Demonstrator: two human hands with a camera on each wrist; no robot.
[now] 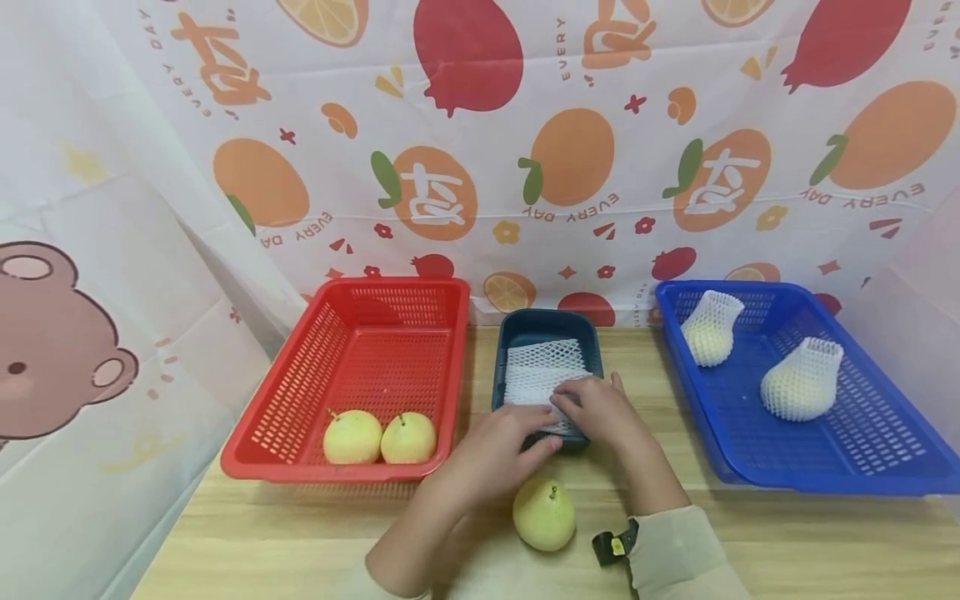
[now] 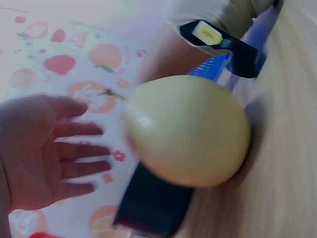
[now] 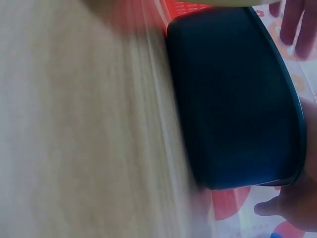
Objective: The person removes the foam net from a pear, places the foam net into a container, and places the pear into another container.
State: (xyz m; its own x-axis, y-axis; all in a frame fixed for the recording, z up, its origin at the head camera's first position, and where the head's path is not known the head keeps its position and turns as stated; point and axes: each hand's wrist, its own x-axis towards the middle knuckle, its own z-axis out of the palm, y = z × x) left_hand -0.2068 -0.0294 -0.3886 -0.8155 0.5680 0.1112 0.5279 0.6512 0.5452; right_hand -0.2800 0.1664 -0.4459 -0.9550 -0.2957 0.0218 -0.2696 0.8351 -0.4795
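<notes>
A dark box (image 1: 498, 367) holds flat white foam nets (image 1: 542, 377). My right hand (image 1: 600, 410) reaches over its right wall, its fingertips on the nets; whether they pinch one is not visible. In the right wrist view, the box wall (image 3: 237, 99) hides most of those fingers. Over the box's near left corner is my left hand (image 1: 491, 446), and the left wrist view shows its fingers (image 2: 81, 150) straight and spread, holding nothing. Between my forearms, a yellow-green pear (image 1: 544, 515) rests on the table; it looms large in the left wrist view.
To the left stands a red basket (image 1: 247, 442) with two pears (image 1: 352, 437) at its near side. On the right, a blue basket (image 1: 720, 442) contains two pears in foam nets (image 1: 801, 380). A fruit-print cloth (image 1: 480, 250) hangs behind the wooden table (image 1: 247, 533).
</notes>
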